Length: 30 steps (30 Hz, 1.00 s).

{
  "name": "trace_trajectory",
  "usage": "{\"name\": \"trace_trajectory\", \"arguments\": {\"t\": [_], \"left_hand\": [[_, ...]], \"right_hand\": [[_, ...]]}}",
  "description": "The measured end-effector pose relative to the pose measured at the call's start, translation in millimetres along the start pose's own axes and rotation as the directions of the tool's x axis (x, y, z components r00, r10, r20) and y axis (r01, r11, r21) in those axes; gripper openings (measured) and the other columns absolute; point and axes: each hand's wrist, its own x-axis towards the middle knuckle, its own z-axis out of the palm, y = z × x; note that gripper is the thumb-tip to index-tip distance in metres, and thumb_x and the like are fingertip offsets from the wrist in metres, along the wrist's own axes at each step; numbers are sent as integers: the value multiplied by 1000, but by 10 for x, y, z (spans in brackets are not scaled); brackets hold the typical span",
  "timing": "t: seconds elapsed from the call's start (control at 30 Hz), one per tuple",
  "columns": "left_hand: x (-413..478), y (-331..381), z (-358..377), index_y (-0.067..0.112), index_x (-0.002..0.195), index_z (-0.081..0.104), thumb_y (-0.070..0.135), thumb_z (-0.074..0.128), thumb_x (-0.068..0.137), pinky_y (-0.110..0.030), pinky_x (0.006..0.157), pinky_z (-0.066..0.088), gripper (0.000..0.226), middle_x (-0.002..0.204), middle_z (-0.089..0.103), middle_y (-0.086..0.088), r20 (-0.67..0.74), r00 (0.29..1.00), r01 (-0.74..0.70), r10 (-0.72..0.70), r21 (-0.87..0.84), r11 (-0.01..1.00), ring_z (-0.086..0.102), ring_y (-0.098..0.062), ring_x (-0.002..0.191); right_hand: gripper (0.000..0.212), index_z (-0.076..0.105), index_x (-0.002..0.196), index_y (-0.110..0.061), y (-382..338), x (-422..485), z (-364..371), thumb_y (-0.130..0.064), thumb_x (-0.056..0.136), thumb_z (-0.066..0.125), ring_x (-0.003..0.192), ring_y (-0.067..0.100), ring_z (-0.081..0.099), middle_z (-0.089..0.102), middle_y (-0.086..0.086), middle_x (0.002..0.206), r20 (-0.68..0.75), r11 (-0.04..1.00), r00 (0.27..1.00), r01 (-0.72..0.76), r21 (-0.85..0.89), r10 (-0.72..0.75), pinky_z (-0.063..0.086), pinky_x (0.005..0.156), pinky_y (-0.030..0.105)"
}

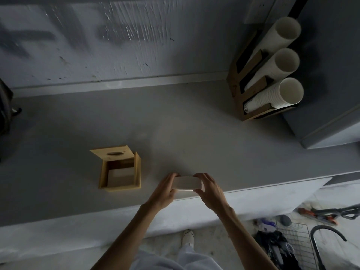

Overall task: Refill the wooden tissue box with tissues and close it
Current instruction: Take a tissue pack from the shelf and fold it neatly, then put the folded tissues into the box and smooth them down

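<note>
The tissues (pixel 185 183), a pale block, sit near the counter's (pixel 214 145) front edge, held between both hands. The left hand (pixel 165 189) and right hand (pixel 209 189) press their fingers against its two ends. The box (pixel 119 171) stands well left, lid slid back, showing its inside.

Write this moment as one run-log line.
stage: refill pending | both hands, left and right, grip white tissue stack at counter edge | square wooden tissue box open, sliding lid pushed back
</note>
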Motion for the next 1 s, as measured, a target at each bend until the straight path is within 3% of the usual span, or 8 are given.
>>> {"name": "trace_trajectory", "arguments": {"t": [0.1, 0.27, 0.37, 0.43, 0.53, 0.67, 0.83, 1.0], "left_hand": [[-19, 29, 26, 17, 124, 45, 7, 52, 85, -24, 88, 47, 41, 118, 55, -6, -8, 1000, -10, 10, -6, 1000, 54, -15, 105], [-59, -2, 54, 20, 129, 41, 14, 54, 87, -35, 96, 50, 44, 125, 54, -5, 18, 998, 67, -67, -48, 997, 54, -17, 111], [-60, 44, -8, 22, 124, 43, 20, 59, 85, -30, 92, 51, 43, 119, 56, -1, 31, 992, 124, -120, -159, 980, 56, -14, 108], [-69, 109, -98, 21, 120, 45, 25, 67, 78, -20, 83, 52, 48, 113, 60, 1, 64, 978, 208, -199, -389, 897, 60, -10, 102], [-80, 124, -229, 9, 113, 55, 12, 77, 75, -26, 75, 57, 44, 100, 65, -8, 210, 915, 386, -346, -709, 590, 67, -15, 86], [-114, 158, -275, 4, 109, 62, 20, 77, 77, -44, 88, 57, 39, 103, 64, -19, 342, 821, 547, -457, -700, 459, 64, -34, 100], [-145, 219, -307, 6, 103, 64, 19, 76, 78, -40, 80, 59, 31, 98, 59, -17, 319, 801, 544, -506, -741, 395, 60, -31, 92], [-270, 282, -420, 5, 109, 62, 26, 77, 76, -40, 86, 58, 41, 113, 63, -22, 301, 819, 516, -489, -759, 397, 62, -39, 109]], "right_hand": [[46, 54, 124, -27, 29, -27, 3, -25, 81, 70, 107, 17, 57, 60, -4, 122, -10, 1000, 1000, -4, 7, 4, 51, 81, 32], [52, 50, 129, -32, 95, -57, 18, -28, 81, 70, 111, 16, 56, 59, -5, 128, 58, 999, 998, -30, 29, 29, 51, 87, 34], [49, 54, 125, -28, 126, -18, 3, -24, 80, 73, 109, 11, 59, 63, -6, 120, 67, 973, 993, -105, 208, 93, 49, 92, 30], [42, 57, 118, -25, 106, -9, -38, -16, 81, 74, 104, 11, 62, 66, -5, 112, 94, 868, 982, -186, 460, 161, 49, 93, 30], [33, 61, 114, -14, 77, -10, -134, -10, 83, 72, 95, 21, 67, 69, 10, 103, 189, 608, 959, -279, 743, 210, 55, 81, 33], [23, 67, 109, -10, 60, -34, -113, -19, 87, 68, 86, 24, 62, 64, 12, 93, 372, 499, 882, -471, 728, 290, 55, 86, 43], [29, 68, 109, -4, -46, -49, -101, -21, 86, 69, 75, 20, 59, 60, 10, 82, 350, 487, 880, -470, 736, 321, 54, 84, 43], [27, 67, 107, 0, -144, -91, -126, -19, 88, 67, 72, 19, 56, 56, 9, 77, 343, 503, 893, -448, 739, 292, 54, 77, 38]]}}
